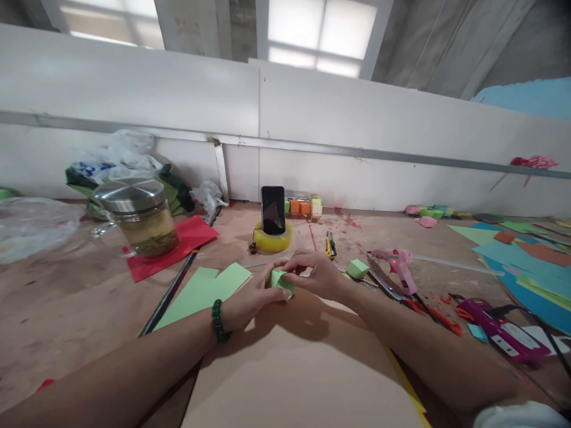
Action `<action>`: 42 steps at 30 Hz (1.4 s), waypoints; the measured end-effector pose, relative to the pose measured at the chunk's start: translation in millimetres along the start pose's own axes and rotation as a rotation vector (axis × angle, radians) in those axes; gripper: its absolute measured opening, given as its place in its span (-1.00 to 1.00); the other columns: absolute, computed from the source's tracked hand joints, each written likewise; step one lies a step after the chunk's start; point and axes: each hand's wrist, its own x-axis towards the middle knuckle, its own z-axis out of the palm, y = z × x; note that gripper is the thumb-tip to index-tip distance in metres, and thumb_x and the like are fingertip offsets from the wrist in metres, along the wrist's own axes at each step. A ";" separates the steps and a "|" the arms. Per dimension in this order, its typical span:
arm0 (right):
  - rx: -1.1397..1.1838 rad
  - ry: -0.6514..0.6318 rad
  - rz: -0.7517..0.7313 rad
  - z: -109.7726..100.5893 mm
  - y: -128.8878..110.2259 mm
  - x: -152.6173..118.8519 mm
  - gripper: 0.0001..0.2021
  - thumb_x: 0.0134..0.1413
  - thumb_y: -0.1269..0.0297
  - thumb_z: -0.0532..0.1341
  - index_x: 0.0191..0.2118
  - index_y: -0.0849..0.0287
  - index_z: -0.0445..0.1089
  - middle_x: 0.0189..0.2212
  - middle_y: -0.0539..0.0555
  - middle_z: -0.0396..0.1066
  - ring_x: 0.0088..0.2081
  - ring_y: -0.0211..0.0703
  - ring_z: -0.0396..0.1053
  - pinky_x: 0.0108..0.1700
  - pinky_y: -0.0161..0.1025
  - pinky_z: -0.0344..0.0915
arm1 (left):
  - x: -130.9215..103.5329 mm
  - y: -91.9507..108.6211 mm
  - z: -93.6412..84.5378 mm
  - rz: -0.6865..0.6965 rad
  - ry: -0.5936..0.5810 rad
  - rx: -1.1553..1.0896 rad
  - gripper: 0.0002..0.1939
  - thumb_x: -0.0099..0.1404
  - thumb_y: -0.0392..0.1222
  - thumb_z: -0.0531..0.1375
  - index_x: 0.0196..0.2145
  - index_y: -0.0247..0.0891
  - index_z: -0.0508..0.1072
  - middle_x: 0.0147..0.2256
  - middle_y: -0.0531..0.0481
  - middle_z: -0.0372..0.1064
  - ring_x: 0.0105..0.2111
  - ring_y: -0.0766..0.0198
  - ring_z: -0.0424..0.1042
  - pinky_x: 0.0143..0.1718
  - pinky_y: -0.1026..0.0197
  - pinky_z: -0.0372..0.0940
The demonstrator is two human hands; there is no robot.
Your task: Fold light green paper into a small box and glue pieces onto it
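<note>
A small light-green folded paper box point(282, 284) is held between both hands over a tan board point(285, 368). My left hand point(255, 292), with a green bead bracelet point(218, 322) at the wrist, is closed around the box's left and lower side. My right hand point(316, 274) pinches its upper right edge. Fingers partly hide the box, so its full shape does not show. Another green paper box point(357, 269) lies right of my right hand. Light-green paper sheets point(203, 294) lie left of my left hand.
A glass mug point(147, 229) stands on red paper point(196, 233) at left. A phone point(273, 211) leans in a yellow tape roll point(279, 238). A cutter point(331, 244), pink glue gun point(399, 266), purple power strip point(504, 330) and coloured paper point(530, 264) lie rightward.
</note>
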 end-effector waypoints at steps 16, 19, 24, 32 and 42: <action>-0.518 -0.071 0.181 4.6 -8.2 -2.3 -0.84 -0.08 0.50 0.24 -0.40 0.15 0.55 -0.46 0.01 0.49 -0.41 -0.24 0.36 -0.37 -0.33 0.19 | -0.7 -0.4 -1.4 0.102 -0.061 0.264 -0.36 0.04 -0.25 0.22 0.11 -0.19 0.21 0.03 -0.09 0.29 -0.02 0.09 0.27 -0.03 0.08 0.21; -0.746 -0.068 0.029 6.0 -12.9 -6.1 -0.82 -0.09 0.51 0.22 -0.37 0.15 0.53 -0.40 0.06 0.51 -0.33 -0.15 0.36 -0.34 -0.29 0.17 | -1.3 3.2 1.2 0.145 -0.077 0.334 -0.31 0.04 -0.27 0.20 0.16 -0.19 0.18 0.04 -0.09 0.28 -0.01 0.06 0.27 -0.01 0.05 0.20; -0.844 -0.039 -0.150 8.5 -16.7 -10.8 -0.81 -0.15 0.53 0.21 -0.36 0.18 0.49 -0.41 0.06 0.50 -0.35 -0.14 0.34 -0.34 -0.28 0.17 | -1.3 1.4 5.3 0.195 -0.085 0.401 -0.16 0.02 -0.29 0.17 0.27 -0.20 0.04 0.10 -0.11 0.25 0.06 -0.01 0.21 0.04 0.00 0.19; -0.662 -0.084 -0.002 7.9 -18.2 -7.3 -0.82 -0.20 0.50 0.25 -0.37 0.17 0.46 -0.44 0.02 0.47 -0.40 -0.19 0.32 -0.37 -0.32 0.14 | -1.6 -0.2 1.9 0.194 -0.043 0.485 -0.12 0.02 -0.25 0.17 0.30 -0.24 -0.02 0.23 -0.14 0.10 0.23 -0.06 0.02 0.22 -0.05 -0.01; -0.489 -0.047 0.096 7.4 -23.2 -6.9 -0.77 -0.32 0.56 0.16 -0.44 0.16 0.44 -0.47 -0.01 0.43 -0.45 -0.21 0.31 -0.40 -0.33 0.12 | -4.3 -4.4 6.2 0.159 -0.048 0.419 -0.05 0.04 -0.28 0.16 0.34 -0.21 -0.15 0.23 -0.13 0.11 0.21 -0.10 0.08 0.14 -0.03 0.14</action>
